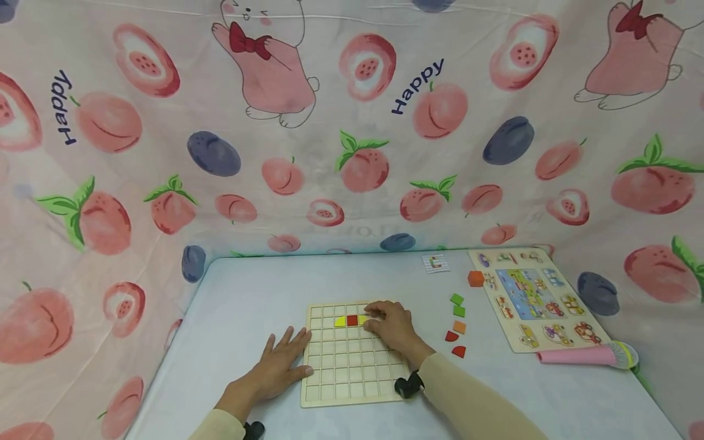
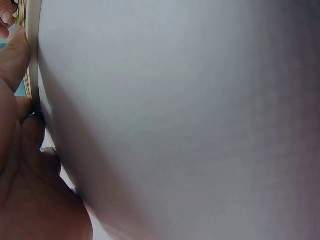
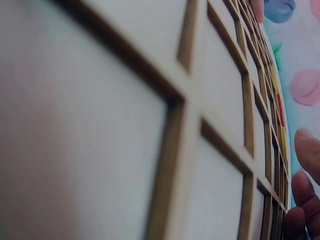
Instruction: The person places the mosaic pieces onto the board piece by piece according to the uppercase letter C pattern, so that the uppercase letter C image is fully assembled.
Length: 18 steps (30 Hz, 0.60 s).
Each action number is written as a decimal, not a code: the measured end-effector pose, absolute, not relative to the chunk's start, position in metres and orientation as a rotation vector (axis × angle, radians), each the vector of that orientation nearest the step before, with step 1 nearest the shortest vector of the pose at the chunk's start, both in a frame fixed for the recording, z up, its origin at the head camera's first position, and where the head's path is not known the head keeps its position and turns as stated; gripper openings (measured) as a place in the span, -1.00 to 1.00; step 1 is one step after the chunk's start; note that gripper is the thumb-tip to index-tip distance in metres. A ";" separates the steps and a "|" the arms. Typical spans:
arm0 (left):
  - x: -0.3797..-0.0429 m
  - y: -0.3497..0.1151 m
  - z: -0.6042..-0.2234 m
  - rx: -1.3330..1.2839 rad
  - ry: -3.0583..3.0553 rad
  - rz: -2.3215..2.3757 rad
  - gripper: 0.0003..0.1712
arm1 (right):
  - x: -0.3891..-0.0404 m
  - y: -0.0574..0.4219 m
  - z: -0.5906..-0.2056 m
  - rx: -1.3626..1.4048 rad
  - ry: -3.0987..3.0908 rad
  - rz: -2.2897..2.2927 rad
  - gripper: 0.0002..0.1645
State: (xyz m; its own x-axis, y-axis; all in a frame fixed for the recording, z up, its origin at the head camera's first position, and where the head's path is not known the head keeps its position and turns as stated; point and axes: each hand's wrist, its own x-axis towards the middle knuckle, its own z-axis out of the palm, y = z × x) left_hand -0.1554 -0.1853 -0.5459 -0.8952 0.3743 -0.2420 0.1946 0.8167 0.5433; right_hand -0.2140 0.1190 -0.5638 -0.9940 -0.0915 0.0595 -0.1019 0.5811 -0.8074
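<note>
A square wooden grid board (image 1: pixel 341 360) lies on the white table. In its upper rows a yellow tile (image 1: pixel 340 321), a red tile (image 1: pixel 352 320) and another yellow tile (image 1: pixel 362 319) sit side by side. My right hand (image 1: pixel 393 325) is over the board's upper right part, thumb and index finger apart beside the right-hand yellow tile; the right wrist view shows no piece between those fingers (image 3: pixel 306 150). With fingers spread, my left hand (image 1: pixel 277 366) rests at the board's left edge. Its thumb touches the rim, and the left wrist view shows its palm (image 2: pixel 40 185) close up.
Right of the board lie green pieces (image 1: pixel 457 299), an orange square (image 1: pixel 459 327) and red quarter-round pieces (image 1: pixel 451 336). Beyond are a patterned card (image 1: pixel 436 263), an orange-red block (image 1: pixel 475 278), a picture puzzle board (image 1: pixel 514 335) and a pink toy microphone (image 1: pixel 577 355). Fruit-print cloth (image 1: pixel 330 153) hangs behind.
</note>
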 end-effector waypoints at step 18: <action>-0.157 -0.186 -0.547 0.435 2.656 0.747 -0.03 | -0.211 0.164 -0.542 -0.070 -2.784 1.478 -0.63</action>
